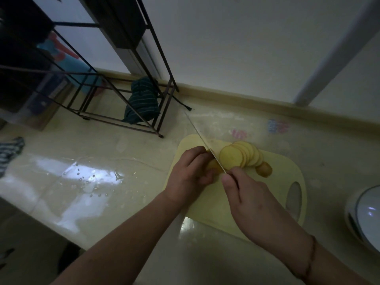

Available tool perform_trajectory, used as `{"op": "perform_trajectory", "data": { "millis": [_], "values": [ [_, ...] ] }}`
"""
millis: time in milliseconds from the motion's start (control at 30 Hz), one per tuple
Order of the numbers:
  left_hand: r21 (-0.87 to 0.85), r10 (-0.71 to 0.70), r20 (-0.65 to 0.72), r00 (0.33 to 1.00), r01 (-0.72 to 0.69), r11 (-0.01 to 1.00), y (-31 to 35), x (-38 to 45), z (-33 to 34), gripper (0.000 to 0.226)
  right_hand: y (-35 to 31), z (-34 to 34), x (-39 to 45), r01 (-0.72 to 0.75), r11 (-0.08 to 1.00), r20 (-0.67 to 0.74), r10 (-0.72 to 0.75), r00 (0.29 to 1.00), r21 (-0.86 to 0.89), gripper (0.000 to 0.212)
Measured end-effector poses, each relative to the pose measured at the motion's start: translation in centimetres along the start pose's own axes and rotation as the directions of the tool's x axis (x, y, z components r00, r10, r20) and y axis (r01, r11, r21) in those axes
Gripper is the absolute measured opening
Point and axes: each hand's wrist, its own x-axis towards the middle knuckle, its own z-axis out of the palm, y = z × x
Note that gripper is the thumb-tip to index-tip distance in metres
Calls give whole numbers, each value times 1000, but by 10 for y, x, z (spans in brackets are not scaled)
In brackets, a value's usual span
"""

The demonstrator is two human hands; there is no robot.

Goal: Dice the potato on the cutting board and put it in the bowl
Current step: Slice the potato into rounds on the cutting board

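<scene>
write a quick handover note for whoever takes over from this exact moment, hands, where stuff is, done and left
Left hand grips the uncut potato piece on the cutting board.
Right hand holds the knife, blade down against the potato.
Done: a row of round slices lies fanned on the board, end piece beside them.
Left: finish slicing, dice the slices, move all into the bowl at the right edge.

Knife handle's buried in the right hand (249,199), left hand (188,177) covers most of the potato (213,165), and the bowl (364,214) is chopped off at the right edge.
</scene>
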Motion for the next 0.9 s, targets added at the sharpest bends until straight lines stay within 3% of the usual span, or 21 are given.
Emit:
{"op": "perform_trajectory", "data": {
  "millis": [233,733,900],
  "values": [
    [-4,14,-14,1000,-14,1000,3,2,0,32,-2,-7,-16,-23,998,43,25,999,-52,27],
    [-22,-8,-25,1000,7,1000,8,8,-2,33,18,21,31,26,999,14,-25,1000,-42,22],
    [-27,-20,-9,1000,20,999,5,4,-2,34,16,27,27,-48,997,21,49,999,-55,30]
  ]
}}
